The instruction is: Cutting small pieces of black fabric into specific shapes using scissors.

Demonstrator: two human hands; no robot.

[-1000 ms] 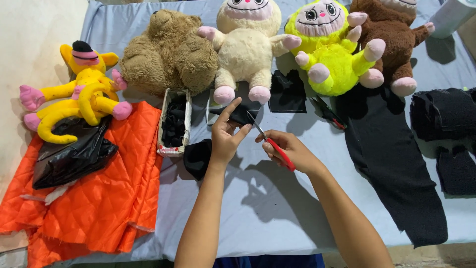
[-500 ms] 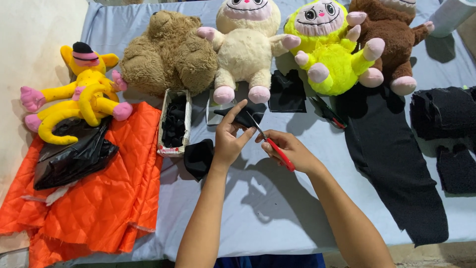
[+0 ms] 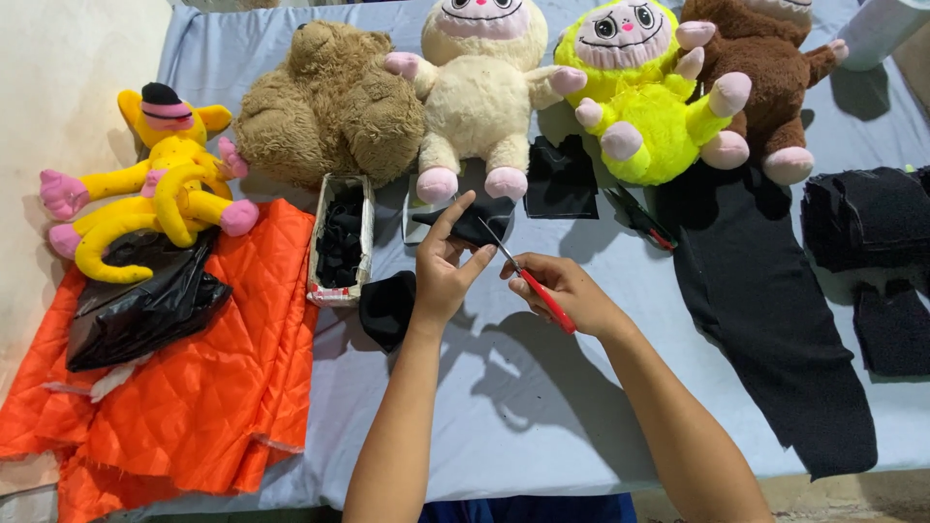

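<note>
Two hands are working over the blue sheet. The left hand is pinching a small black fabric piece between thumb and raised fingers. The right hand is gripping red-handled scissors, fingers clenched around the handle. The scissors' long axis is running diagonally, blades pointing up-left toward the fabric, handle trailing down-right into the palm. The blade tips are meeting the fabric's edge just beside the left thumb; whether the blades are parted, cannot tell.

A small white box is sitting just left of the left fingers, packed with black fabric scraps. Another black fabric lump is lying just beside the left wrist.

Beyond the fingertips, a cream plush, a brown bear, a neon yellow plush and a dark brown plush are lining up. A yellow monkey plush is lying far left of the left hand, above an orange quilted cloth and a black plastic bag. Long black fabric is stretching out right of the right hand.
</note>
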